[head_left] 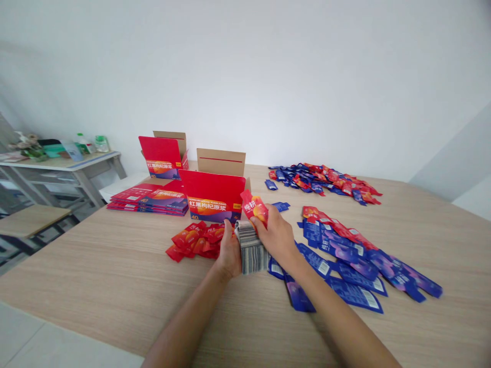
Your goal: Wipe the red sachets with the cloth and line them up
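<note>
My right hand (279, 232) pinches a red sachet (253, 207) with white lettering and orange fruit art, held upright in front of an open carton (213, 197). My left hand (230, 253), thumb raised, is closed on the side of a grey, black and white striped bundle (253, 250); its fingers are hidden behind it, and what the bundle is I cannot make out. Just left of that hand lies a pile of red sachets (195, 240). Blue sachets (318, 263) spread beneath and beyond my right forearm.
Behind stands a second open carton (161, 158), beside flat stacked cartons (149, 197). A mixed heap of red and blue sachets (322, 179) lies near the wall. To the left are a side desk (57, 163) with bottles and a wooden stool (34, 220).
</note>
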{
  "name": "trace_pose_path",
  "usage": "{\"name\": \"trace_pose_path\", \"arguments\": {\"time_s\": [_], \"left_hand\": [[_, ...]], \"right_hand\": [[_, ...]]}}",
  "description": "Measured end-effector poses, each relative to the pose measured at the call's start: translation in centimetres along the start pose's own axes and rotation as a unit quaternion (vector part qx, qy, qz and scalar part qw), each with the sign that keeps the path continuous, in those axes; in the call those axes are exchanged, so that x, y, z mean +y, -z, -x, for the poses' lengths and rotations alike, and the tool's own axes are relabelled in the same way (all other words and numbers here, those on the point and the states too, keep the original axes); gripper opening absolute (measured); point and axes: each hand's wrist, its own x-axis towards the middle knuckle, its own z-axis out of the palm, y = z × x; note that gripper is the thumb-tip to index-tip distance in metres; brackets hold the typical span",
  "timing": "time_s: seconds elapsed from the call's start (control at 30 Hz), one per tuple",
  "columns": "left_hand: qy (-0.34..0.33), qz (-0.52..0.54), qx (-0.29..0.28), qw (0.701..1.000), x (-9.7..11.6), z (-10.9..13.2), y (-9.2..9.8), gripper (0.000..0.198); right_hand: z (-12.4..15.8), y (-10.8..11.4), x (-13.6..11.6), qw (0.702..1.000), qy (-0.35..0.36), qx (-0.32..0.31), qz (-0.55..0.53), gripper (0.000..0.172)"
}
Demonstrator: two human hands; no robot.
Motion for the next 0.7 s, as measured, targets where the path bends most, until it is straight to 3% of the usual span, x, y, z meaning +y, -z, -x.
{"name": "trace_pose_path", "arguments": {"time_s": [0.13,0.23,0.3,0.37,0.43,0.63,0.7], "left_hand": [[0.101,-0.071,-0.050,0.991,-1.4,0.5,1.1,0.080],[0.181,-0.127,-0.073,0.973,-2.2,1.2,1.9,0.067],[0.224,-0.146,-0.079,0.960,-2.4,1.6,2.3,0.061],[0.250,-0.149,-0.082,0.953,-2.2,1.9,2.4,0.057],[0.258,-0.151,-0.081,0.951,-2.1,2.1,2.4,0.054],[0.260,-0.162,-0.060,0.950,-2.2,2.2,2.4,0.050],[0.256,-0.167,-0.053,0.951,-2.4,2.1,2.6,0.050]], "right_hand": [[-2.2,2.5,3.2,0.980,-0.097,0.005,-0.171,0.060],[-3.0,3.5,4.7,0.934,-0.161,-0.099,-0.303,0.073],[-2.7,3.2,4.9,0.889,-0.175,-0.207,-0.368,0.064],[-2.1,2.0,4.5,0.855,-0.160,-0.291,-0.399,0.053],[-1.4,0.3,3.6,0.841,-0.140,-0.326,-0.407,0.048],[0.8,-5.6,0.5,0.847,-0.099,-0.310,-0.420,0.058],[1.5,-6.7,-0.1,0.853,-0.080,-0.311,-0.412,0.053]]}}
